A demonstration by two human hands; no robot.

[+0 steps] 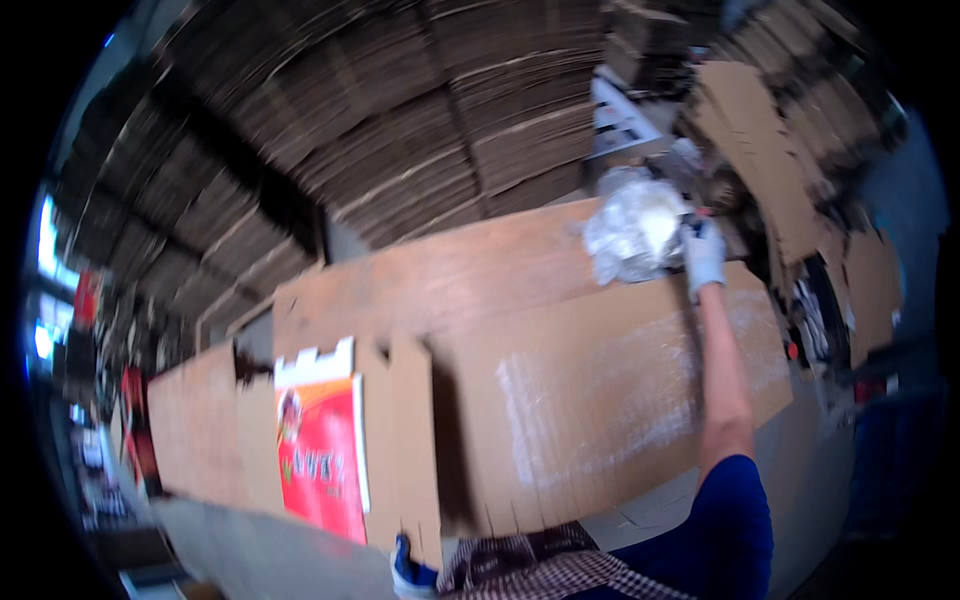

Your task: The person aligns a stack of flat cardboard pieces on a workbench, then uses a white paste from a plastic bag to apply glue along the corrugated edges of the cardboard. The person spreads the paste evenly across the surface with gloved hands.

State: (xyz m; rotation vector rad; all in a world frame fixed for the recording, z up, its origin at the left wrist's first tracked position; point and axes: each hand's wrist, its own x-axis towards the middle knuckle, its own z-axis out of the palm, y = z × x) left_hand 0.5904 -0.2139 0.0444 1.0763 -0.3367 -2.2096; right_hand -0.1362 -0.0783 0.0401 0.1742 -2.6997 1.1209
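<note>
My left hand (412,574), in a white and dark blue glove, is at the bottom edge, its thumb over the near end of a flat cardboard carton blank (402,440). The blank has a red printed panel and stands slightly off the surface, casting a dark shadow. My right arm is stretched far out to the right. That gloved right hand (704,252) is closed beside a crumpled clear plastic bag (622,232) with whitish stuff in it. What its fingers hold is too blurred to make out.
A large cardboard sheet (590,390) with whitish smears covers the right part of the wooden table (430,265). Tall stacks of flat cardboard (400,130) rise behind. Loose cardboard pieces (765,150) lean at the far right. A blue container (895,460) stands at the right.
</note>
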